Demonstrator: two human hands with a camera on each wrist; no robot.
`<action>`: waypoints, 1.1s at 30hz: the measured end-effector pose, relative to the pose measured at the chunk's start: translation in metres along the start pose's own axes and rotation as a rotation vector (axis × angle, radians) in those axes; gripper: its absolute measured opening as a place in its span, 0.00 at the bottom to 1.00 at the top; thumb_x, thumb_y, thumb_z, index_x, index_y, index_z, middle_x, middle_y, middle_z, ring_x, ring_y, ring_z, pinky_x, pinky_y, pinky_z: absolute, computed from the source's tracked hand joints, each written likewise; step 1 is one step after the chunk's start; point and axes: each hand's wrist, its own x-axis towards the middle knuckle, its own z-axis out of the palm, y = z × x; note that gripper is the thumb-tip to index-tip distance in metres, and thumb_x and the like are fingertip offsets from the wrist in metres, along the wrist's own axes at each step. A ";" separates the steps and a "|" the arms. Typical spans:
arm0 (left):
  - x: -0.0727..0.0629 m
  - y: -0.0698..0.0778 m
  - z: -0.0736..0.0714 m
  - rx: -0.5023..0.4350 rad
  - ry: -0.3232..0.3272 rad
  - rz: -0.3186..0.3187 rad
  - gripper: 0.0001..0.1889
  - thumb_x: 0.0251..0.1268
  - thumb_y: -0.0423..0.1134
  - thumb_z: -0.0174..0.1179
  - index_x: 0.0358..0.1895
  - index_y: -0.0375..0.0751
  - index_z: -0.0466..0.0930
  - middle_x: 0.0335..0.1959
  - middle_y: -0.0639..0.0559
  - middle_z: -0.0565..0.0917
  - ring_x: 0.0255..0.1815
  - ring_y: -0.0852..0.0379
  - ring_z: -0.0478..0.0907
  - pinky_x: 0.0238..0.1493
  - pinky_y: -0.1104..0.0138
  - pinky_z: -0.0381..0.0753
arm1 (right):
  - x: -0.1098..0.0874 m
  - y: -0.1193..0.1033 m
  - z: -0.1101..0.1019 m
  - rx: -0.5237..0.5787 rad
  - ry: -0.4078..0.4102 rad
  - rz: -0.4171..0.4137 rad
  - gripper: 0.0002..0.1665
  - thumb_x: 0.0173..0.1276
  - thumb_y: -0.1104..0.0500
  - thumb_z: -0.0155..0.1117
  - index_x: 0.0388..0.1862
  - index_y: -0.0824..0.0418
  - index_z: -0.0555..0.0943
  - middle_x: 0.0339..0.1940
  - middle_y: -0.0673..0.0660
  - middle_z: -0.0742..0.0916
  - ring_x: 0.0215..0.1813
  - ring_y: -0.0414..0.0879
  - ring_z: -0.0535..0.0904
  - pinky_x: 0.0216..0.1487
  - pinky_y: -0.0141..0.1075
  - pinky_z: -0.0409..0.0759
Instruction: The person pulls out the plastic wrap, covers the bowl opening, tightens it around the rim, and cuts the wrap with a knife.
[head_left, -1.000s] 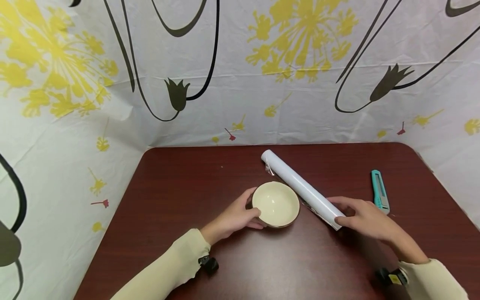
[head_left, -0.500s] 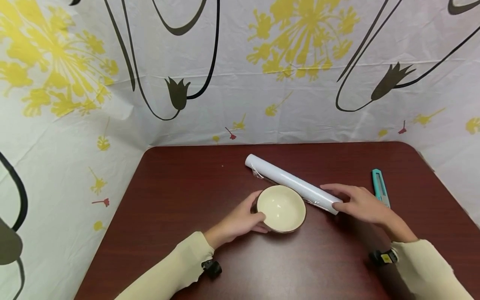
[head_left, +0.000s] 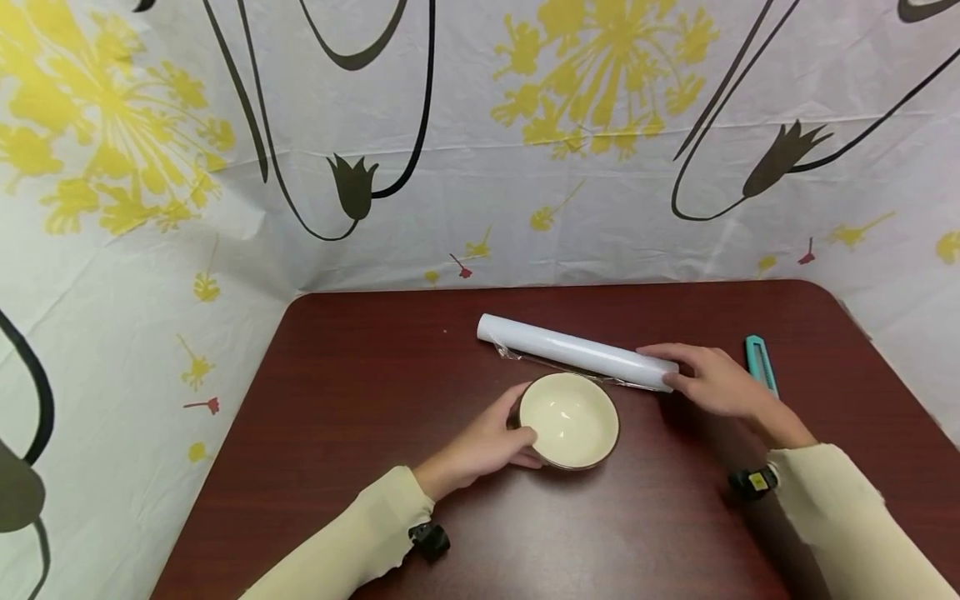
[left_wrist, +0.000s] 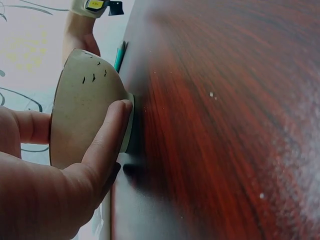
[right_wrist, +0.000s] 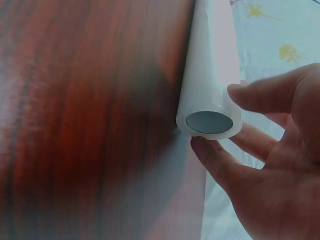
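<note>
A cream bowl (head_left: 570,420) with a dark rim stands mouth up near the middle of the table. My left hand (head_left: 487,442) grips its left side, thumb at the rim and fingers around the outer wall. In the left wrist view the bowl (left_wrist: 82,100) shows small dark marks on its outside; whether its foot touches the table I cannot tell. Behind it lies a white roll of plastic wrap (head_left: 570,348) with a loose clear edge along its near side. My right hand (head_left: 712,379) holds the right end of this roll, whose hollow core (right_wrist: 209,122) faces the right wrist camera.
A teal box cutter (head_left: 761,363) lies on the dark red wooden table (head_left: 360,400), just beyond the right hand and partly hidden by it. A white patterned sheet (head_left: 450,208) hangs behind the table and along its sides.
My right hand has swung its end of the roll away from me, so the roll lies more crosswise behind the bowl. The left hand and bowl have shifted slightly right and nearer.
</note>
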 end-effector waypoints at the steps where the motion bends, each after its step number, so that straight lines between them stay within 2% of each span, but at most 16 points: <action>1: 0.000 0.000 0.000 -0.001 0.000 0.002 0.44 0.68 0.22 0.55 0.88 0.38 0.54 0.74 0.31 0.72 0.43 0.34 0.92 0.48 0.49 0.94 | 0.002 0.001 -0.001 -0.003 -0.001 -0.004 0.29 0.76 0.70 0.69 0.74 0.60 0.83 0.66 0.66 0.88 0.60 0.59 0.85 0.54 0.54 0.83; 5: 0.001 0.000 0.001 -0.002 0.006 0.003 0.44 0.68 0.22 0.54 0.88 0.38 0.54 0.73 0.32 0.72 0.42 0.34 0.92 0.48 0.49 0.94 | 0.012 0.005 -0.002 -0.008 -0.002 -0.016 0.28 0.77 0.72 0.68 0.74 0.60 0.83 0.64 0.65 0.89 0.52 0.54 0.82 0.50 0.48 0.80; 8: 0.003 -0.001 0.001 -0.003 0.010 0.003 0.44 0.67 0.21 0.54 0.88 0.38 0.55 0.72 0.32 0.73 0.42 0.34 0.92 0.47 0.49 0.94 | 0.019 0.008 -0.002 -0.014 -0.004 -0.025 0.28 0.78 0.72 0.67 0.74 0.60 0.83 0.64 0.65 0.89 0.49 0.53 0.80 0.49 0.47 0.78; 15: 0.007 -0.001 0.001 -0.006 0.014 0.008 0.44 0.66 0.21 0.53 0.88 0.37 0.56 0.73 0.32 0.72 0.40 0.37 0.91 0.47 0.51 0.94 | 0.035 0.017 -0.003 -0.022 -0.005 -0.051 0.28 0.77 0.74 0.65 0.73 0.62 0.83 0.66 0.68 0.87 0.60 0.61 0.84 0.57 0.58 0.82; 21: 0.013 -0.001 0.000 0.002 0.015 0.020 0.43 0.67 0.21 0.53 0.88 0.37 0.57 0.71 0.32 0.72 0.40 0.38 0.91 0.47 0.51 0.94 | 0.047 0.020 -0.002 -0.039 0.032 -0.119 0.28 0.75 0.77 0.64 0.71 0.63 0.85 0.64 0.66 0.88 0.60 0.61 0.85 0.57 0.58 0.82; 33: 0.027 0.001 -0.002 0.007 0.035 0.004 0.43 0.67 0.22 0.53 0.87 0.37 0.58 0.69 0.33 0.75 0.37 0.41 0.90 0.46 0.52 0.94 | 0.064 0.024 -0.004 -0.019 -0.017 -0.111 0.27 0.78 0.77 0.59 0.72 0.66 0.83 0.67 0.71 0.85 0.67 0.68 0.82 0.63 0.65 0.80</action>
